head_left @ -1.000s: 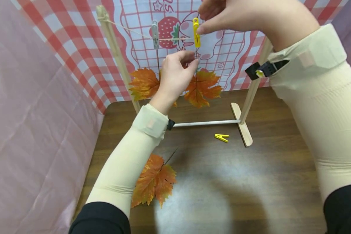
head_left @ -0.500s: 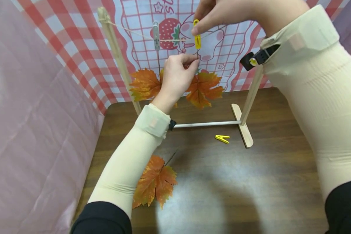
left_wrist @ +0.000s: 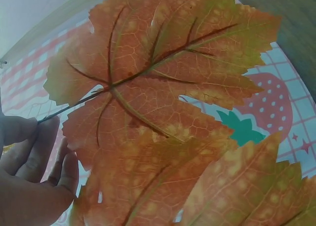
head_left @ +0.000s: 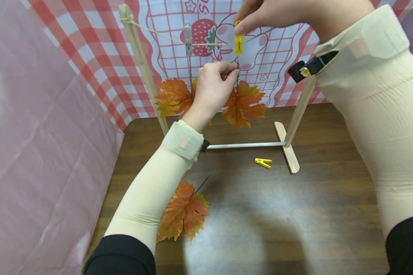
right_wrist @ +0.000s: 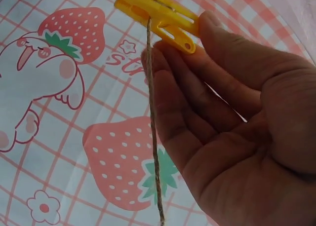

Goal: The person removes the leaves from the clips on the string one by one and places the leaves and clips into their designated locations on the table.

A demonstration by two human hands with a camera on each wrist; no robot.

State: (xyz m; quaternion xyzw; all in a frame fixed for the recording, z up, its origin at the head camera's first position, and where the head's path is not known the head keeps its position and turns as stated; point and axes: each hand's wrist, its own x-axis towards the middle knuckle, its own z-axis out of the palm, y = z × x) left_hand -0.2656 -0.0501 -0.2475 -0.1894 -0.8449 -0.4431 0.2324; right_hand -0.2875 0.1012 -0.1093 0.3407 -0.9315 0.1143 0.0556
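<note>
My left hand (head_left: 213,82) pinches the thin dark stem of an orange maple leaf (head_left: 245,105), which hangs below a yellow clothespin (head_left: 239,45). In the left wrist view the stem runs from my left fingertips to the broad leaf (left_wrist: 143,73). Higher up, my right hand (head_left: 278,15) holds the top of that clothespin between thumb and fingers. The right wrist view has the clothespin (right_wrist: 158,18) sitting across the twine (right_wrist: 152,97). Left of it, a grey clothespin (head_left: 188,40) on the line bears another maple leaf (head_left: 173,95), partly hidden by my left hand.
A wooden post (head_left: 141,61) at left and another post (head_left: 301,109) at right carry the line, joined low by a white rod (head_left: 246,145). On the table lie a loose yellow clothespin (head_left: 263,163) and a maple leaf (head_left: 186,210), partly behind my left forearm.
My right fingers have closed in on the yellow clothespin's top, where earlier mainly the thumb touched its side. My left fingertips have come together on the stem. The view has shifted slightly.
</note>
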